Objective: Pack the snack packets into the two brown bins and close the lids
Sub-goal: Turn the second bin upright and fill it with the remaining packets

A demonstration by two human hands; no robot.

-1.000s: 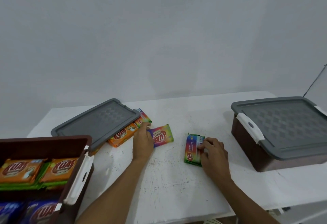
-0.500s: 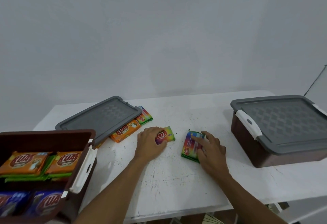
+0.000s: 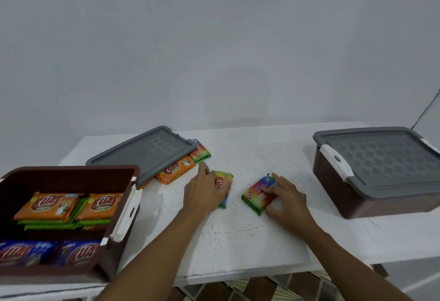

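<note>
Head view: on the white surface (image 3: 238, 241) the left hand (image 3: 204, 191) lay over a rainbow packet (image 3: 225, 180), with its fingers curled round the far edge and gripping it. The packet's near corner showed below the hand, and whether it was raised off the surface could not be told. Just to the right, not touching it, the right hand (image 3: 287, 197) held a second rainbow packet (image 3: 257, 194). Its fingertips pressed on the top face and its thumb curled against the near right edge. This packet lay slantwise and looked thick, perhaps more than one, though that could not be told. The two hands were near each other but apart.

At the left edge stood the open brown bin (image 3: 71, 171), with a white latch (image 3: 126, 215) on its right wall. Inside, two orange packets (image 3: 47, 206) lay side by side on green packets (image 3: 51, 224), with two blue packets (image 3: 78, 253) in the nearer row. Behind the bin the loose grey lid (image 3: 145, 153) lay tilted. Its right edge rested on a loose orange packet (image 3: 177, 169) and a green-edged packet (image 3: 200, 154) just beside that. At the far right, well apart from the hands, stood the closed brown bin (image 3: 371, 202), with its fitted grey lid (image 3: 381, 158) on and a white clasp (image 3: 335, 163) down over the left side
</note>
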